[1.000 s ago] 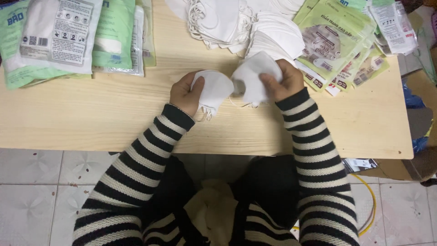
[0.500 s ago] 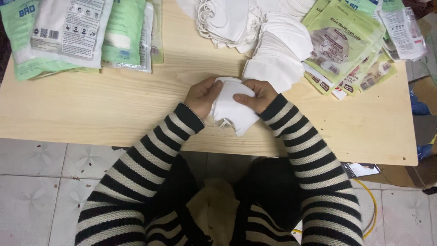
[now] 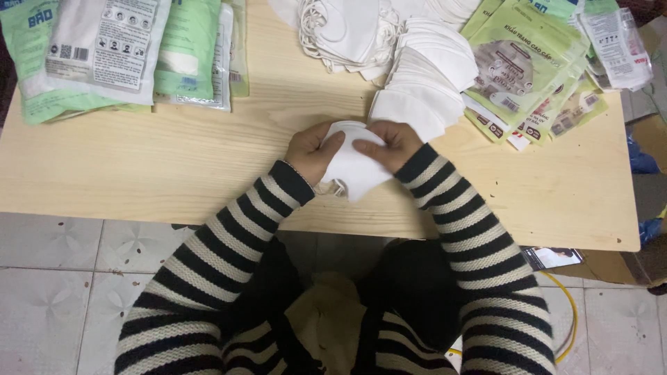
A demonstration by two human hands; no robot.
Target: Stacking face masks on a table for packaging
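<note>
White folded face mask (image 3: 354, 167) lies pressed on the wooden desk (image 3: 174, 173) near its front edge, left hand (image 3: 313, 149) and right hand (image 3: 388, 144) both clamped on it, grip closed

Green packets (image 3: 528, 66), mask stacks (image 3: 424, 76) (white), wooden table (image 3: 174, 167).

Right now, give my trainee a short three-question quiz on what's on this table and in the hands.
1. True or false: both hands press on one folded white mask.
2. Multiple choice: the fanned stack of white masks lies A) at the table's near edge, B) beyond the right hand, C) on the floor.
3. Fill in: the left hand rests on a ___ table.

Key: 1 true; 2 B; 3 wooden.
</note>
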